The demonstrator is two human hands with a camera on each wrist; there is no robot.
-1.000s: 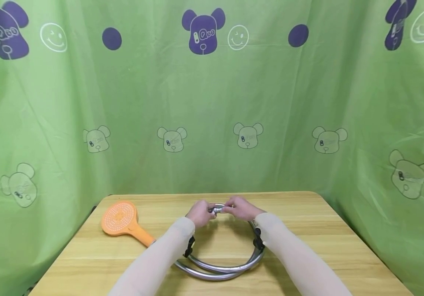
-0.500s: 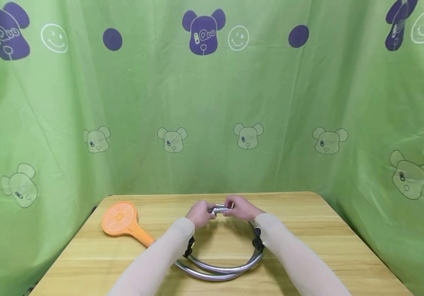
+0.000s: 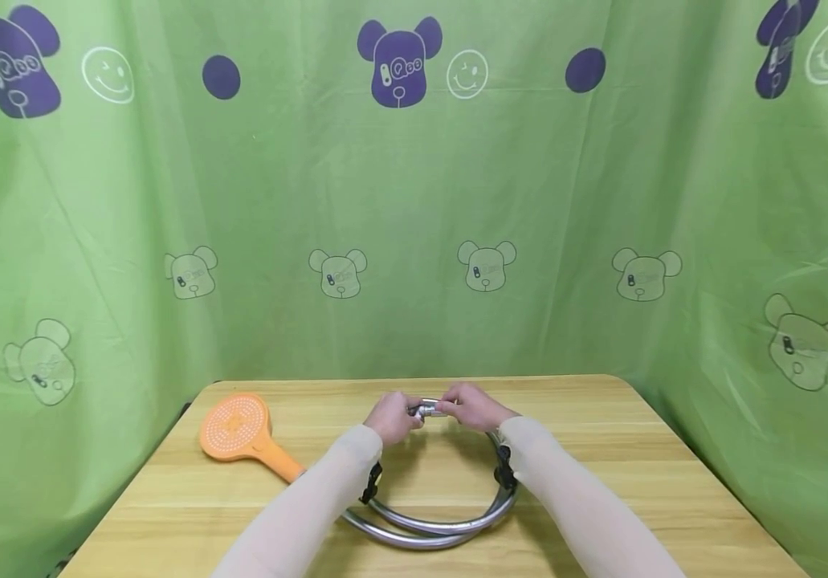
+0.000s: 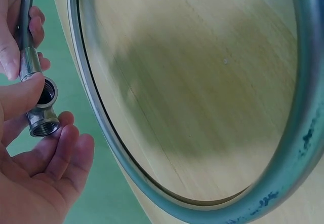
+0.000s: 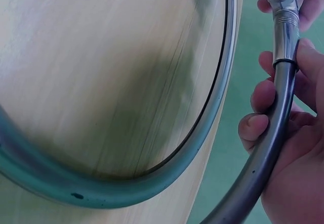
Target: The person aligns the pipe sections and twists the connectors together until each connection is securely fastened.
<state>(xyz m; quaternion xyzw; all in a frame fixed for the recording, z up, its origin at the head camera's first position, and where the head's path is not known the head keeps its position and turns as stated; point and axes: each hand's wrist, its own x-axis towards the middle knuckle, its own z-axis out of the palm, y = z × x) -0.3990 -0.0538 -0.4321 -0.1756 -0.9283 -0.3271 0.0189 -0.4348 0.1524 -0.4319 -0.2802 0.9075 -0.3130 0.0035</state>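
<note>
A coiled silver shower hose lies on the wooden table, its ends lifted between both hands. My left hand pinches the metal end nuts with thumb and fingers. My right hand curls round the hose just behind its metal ferrule. The two threaded nuts sit side by side in the left wrist view. An orange shower head lies face up at the table's left, apart from both hands.
Green printed cloth hangs behind and on both sides of the table. The table's rounded far corners and left edge lie close to the shower head. Black wrist straps sit on both sleeves.
Almost nothing differs; both hands stay together on the hose ends, with only tiny finger shifts at the fitting.
</note>
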